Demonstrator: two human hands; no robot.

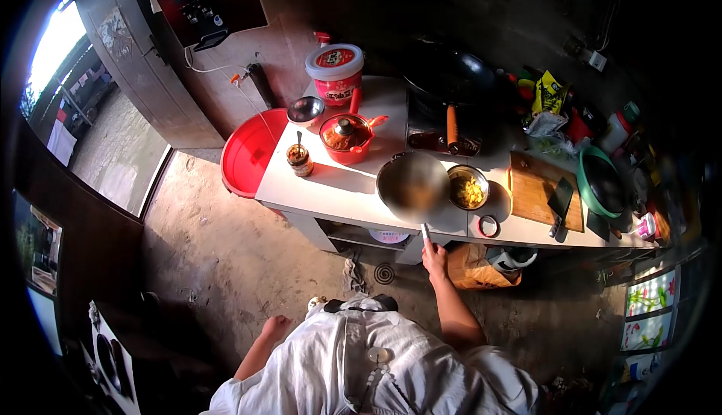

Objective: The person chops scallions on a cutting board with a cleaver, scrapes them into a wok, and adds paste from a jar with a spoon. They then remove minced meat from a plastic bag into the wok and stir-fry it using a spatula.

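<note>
My right hand [434, 259] is closed around the pale handle of a round metal pan [406, 182] at the counter's front edge. The inside of the pan is grey with a blurred brownish patch. Just right of it stands a metal bowl [486, 195] with yellow food pieces [470, 192] in it. A roll of tape [488, 226] lies in front of that bowl. My left hand [277, 327] hangs low beside my body over the floor, fingers curled in, with nothing visible in them.
On the counter [331, 192] stand a red lidded pot [347, 133], a jar [299, 161] and a white-lidded bucket [335, 69]. A black wok [451, 77] sits behind. Rightward are a cutting board [530, 189], cleaver [560, 198] and green basin [589, 182]. A red tub [244, 156] stands left.
</note>
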